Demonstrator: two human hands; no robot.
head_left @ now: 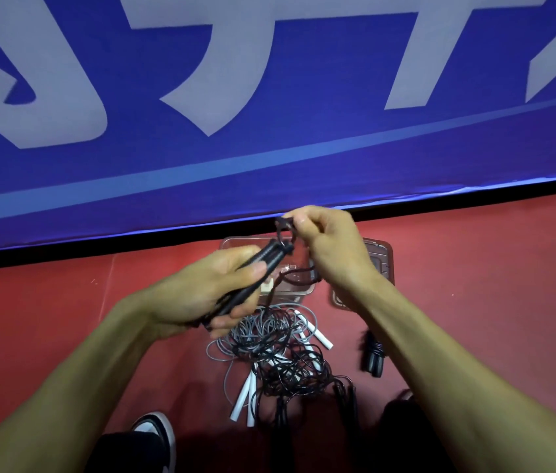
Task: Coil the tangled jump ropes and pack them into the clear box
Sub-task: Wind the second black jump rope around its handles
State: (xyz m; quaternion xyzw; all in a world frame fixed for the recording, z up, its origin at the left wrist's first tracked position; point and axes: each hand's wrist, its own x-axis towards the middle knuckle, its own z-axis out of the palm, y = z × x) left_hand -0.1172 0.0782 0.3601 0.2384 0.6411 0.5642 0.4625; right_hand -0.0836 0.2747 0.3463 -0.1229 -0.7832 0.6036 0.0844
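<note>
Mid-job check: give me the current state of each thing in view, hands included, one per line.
left hand: grips black handles, held above the floor.
right hand: pinches the black cord by the handle tops.
clear box: open on the floor, apparently holding no rope.
lid: off, lying beside the box.
rope pile: grey and black ropes, tangled.
bundled black rope: lying apart, right of the pile.

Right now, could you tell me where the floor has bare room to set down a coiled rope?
Bare red floor lies left of the left hand, below the blue banner, and again right of the lid. It is crowded in the middle: the rope tangle lies just before the clear box, with black handles to its right.
</note>
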